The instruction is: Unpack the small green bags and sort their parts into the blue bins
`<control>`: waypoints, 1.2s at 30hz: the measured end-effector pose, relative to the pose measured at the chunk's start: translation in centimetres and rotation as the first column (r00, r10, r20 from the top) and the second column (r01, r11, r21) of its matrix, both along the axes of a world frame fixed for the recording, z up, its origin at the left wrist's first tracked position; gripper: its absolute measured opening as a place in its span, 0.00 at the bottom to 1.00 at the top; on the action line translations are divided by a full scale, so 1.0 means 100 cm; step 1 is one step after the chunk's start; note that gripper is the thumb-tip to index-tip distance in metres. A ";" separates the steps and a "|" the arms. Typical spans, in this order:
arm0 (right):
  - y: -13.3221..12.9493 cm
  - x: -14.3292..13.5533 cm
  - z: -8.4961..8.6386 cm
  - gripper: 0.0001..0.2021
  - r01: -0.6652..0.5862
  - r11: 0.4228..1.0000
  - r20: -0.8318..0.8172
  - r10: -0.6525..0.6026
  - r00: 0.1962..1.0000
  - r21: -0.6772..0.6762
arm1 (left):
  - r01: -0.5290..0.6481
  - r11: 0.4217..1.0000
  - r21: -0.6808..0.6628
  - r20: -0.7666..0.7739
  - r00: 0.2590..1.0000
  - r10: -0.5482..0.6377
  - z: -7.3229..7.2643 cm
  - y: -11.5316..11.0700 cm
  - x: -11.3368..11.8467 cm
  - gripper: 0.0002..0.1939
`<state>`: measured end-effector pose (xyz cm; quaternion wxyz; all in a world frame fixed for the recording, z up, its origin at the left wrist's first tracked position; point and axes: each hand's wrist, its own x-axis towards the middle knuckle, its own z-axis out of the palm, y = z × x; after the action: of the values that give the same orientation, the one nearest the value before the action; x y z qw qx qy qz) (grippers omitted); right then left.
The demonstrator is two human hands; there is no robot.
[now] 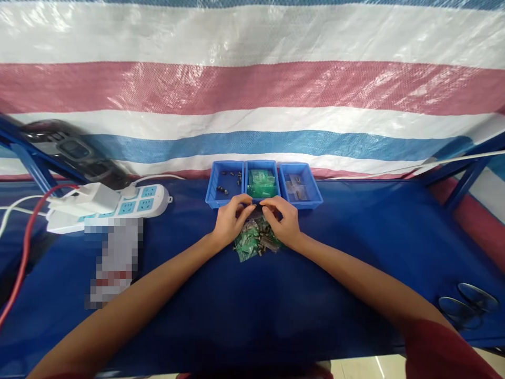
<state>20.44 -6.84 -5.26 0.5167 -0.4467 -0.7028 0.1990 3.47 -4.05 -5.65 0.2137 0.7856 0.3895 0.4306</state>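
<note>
My left hand (231,218) and my right hand (284,221) face each other just in front of the middle blue bin (248,179). Thumb and forefinger are pinched on each hand. Something tiny and dark shows at the fingertips, too small to name. Beneath and between the hands lies a mixed pile of small green plastic bags (247,243) and dark metal screws or similar pieces (261,247). The middle bin holds green bags (262,184). In the left bin (213,184) are several small dark metal pieces (223,190). Small clear bags (296,188) lie in the right bin (314,192).
On the left of the blue table (244,316) are a white power strip (158,202) with plugged-in adapters, a red cable (29,237) and a blurred-out flat object (118,263). Eyeglasses (467,302) lie at the right. Behind hangs a striped sheet (252,89).
</note>
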 end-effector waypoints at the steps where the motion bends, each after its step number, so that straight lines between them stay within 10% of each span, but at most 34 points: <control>1: 0.000 0.000 0.000 0.10 -0.002 1.000 0.001 0.002 1.000 0.002 | 0.002 1.000 0.000 -0.001 1.000 -0.002 0.000 0.000 0.000 0.10; 36: 0.002 -0.003 0.001 0.07 -0.023 0.999 -0.008 0.023 1.000 0.028 | 0.021 1.000 0.019 -0.028 0.999 -0.020 0.003 0.000 -0.002 0.10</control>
<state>20.18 -6.65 -5.12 0.5233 -0.4304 -0.7086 0.1968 3.24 -4.03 -5.34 0.2049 0.7974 0.3801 0.4214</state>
